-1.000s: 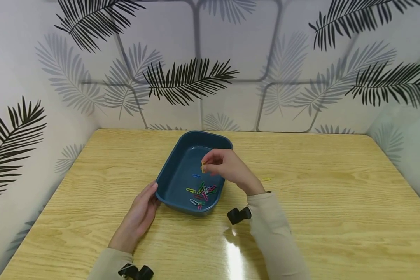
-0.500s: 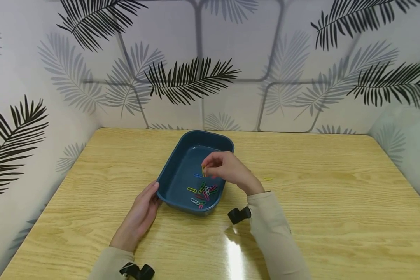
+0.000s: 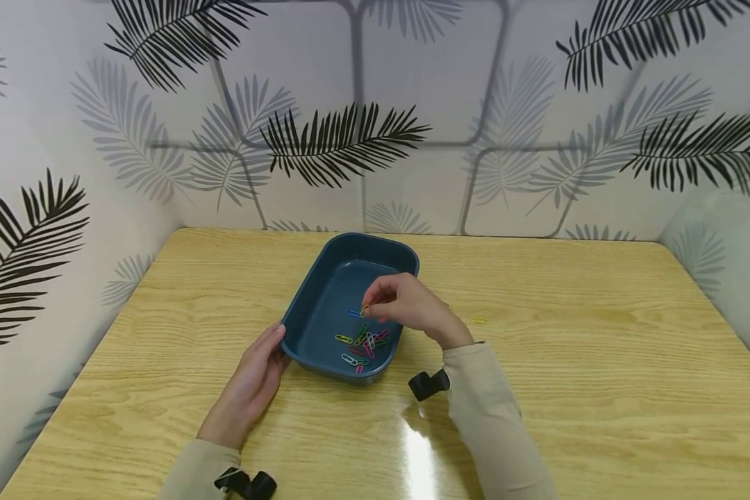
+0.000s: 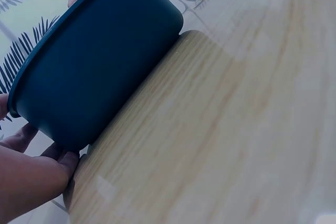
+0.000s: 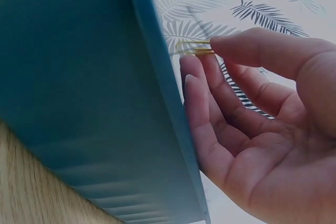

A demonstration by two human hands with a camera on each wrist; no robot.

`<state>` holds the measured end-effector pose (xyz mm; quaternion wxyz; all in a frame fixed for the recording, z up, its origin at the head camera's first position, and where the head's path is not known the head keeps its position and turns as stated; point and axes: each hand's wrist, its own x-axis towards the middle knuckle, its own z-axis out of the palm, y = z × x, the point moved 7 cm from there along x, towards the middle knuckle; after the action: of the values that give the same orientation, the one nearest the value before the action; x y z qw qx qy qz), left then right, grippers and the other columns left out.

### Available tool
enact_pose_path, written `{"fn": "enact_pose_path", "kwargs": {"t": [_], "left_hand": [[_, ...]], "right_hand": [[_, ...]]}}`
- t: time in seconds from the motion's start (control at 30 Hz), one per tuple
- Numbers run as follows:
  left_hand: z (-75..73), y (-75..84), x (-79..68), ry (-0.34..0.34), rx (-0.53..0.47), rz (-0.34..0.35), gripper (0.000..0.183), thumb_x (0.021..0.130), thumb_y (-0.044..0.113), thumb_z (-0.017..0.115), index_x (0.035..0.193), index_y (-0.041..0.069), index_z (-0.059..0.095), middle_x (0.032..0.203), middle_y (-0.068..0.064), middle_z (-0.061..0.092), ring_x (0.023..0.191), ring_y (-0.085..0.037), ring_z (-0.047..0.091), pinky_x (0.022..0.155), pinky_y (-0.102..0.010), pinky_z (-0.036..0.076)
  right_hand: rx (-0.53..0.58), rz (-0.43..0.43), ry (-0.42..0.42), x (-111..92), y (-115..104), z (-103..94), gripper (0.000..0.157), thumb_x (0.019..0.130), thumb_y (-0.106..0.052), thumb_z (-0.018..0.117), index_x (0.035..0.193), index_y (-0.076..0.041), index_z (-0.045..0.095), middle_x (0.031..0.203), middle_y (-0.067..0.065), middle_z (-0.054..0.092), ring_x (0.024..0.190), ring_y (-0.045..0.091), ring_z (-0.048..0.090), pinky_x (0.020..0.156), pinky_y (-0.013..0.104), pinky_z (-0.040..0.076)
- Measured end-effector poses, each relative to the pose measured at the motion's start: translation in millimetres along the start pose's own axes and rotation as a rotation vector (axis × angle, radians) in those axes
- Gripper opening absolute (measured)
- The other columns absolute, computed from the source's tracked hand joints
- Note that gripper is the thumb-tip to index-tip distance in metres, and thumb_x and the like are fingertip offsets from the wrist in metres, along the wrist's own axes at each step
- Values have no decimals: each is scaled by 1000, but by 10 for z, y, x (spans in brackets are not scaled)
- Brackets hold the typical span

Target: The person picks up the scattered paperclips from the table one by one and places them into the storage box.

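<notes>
A dark blue plastic tray (image 3: 325, 305) stands on the table, its long side slanting away. My left hand (image 3: 248, 382) grips its near left corner. In the left wrist view the thumb lies at the rim and the fingers are bent against the tray's lower edge. Over the inside of the tray, my right hand (image 3: 409, 305) pinches a yellow paper clip (image 5: 194, 46) between thumb and fingertips. A blue paper clip (image 3: 353, 313) lies just beside those fingertips. Several coloured paper clips (image 3: 369, 340) are heaped toward the tray's near end, with a white one (image 3: 349, 360) nearby.
One more yellow paper clip (image 3: 478, 321) lies on the wooden table (image 3: 600, 361), right of the tray. Behind the table rises a leaf-patterned backdrop (image 3: 412, 187). Dark wrist cameras (image 3: 429, 385) sit at both cuffs.
My right hand has sunk a little lower into the tray, and the yellow paper clip has gone from hanging upright to tilted. My left hand keeps its grip on the tray.
</notes>
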<state>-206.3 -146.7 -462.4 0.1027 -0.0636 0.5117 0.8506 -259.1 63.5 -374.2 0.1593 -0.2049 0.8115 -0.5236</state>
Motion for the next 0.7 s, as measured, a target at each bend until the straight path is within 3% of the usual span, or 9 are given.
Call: {"fn": "enact_pose_path", "kwargs": {"t": [0.3, 0.43, 0.7], "left_hand": [[13, 7, -9, -4, 23, 2, 50, 107, 19, 36, 149, -5, 23, 139, -6, 38, 123, -10, 40, 104, -25, 31], [11, 7, -12, 4, 19, -2, 49, 107, 18, 35, 149, -5, 24, 138, -5, 39, 123, -10, 40, 104, -25, 30], [4, 7, -17, 9, 38, 15, 49, 107, 19, 38, 146, -7, 26, 128, 0, 48, 119, -9, 43, 103, -25, 31]], "right_hand": [[4, -42, 5, -50, -56, -34, 14, 89, -1, 66, 102, 4, 66, 92, 8, 66, 84, 24, 62, 73, 30, 53], [4, -49, 5, -82, -41, -47, 17, 90, -2, 66, 105, 6, 65, 93, 8, 65, 83, 19, 62, 75, 29, 53], [42, -75, 40, -135, -14, -100, 17, 91, -4, 65, 105, 4, 66, 95, 9, 65, 93, 39, 61, 77, 32, 53]]}}
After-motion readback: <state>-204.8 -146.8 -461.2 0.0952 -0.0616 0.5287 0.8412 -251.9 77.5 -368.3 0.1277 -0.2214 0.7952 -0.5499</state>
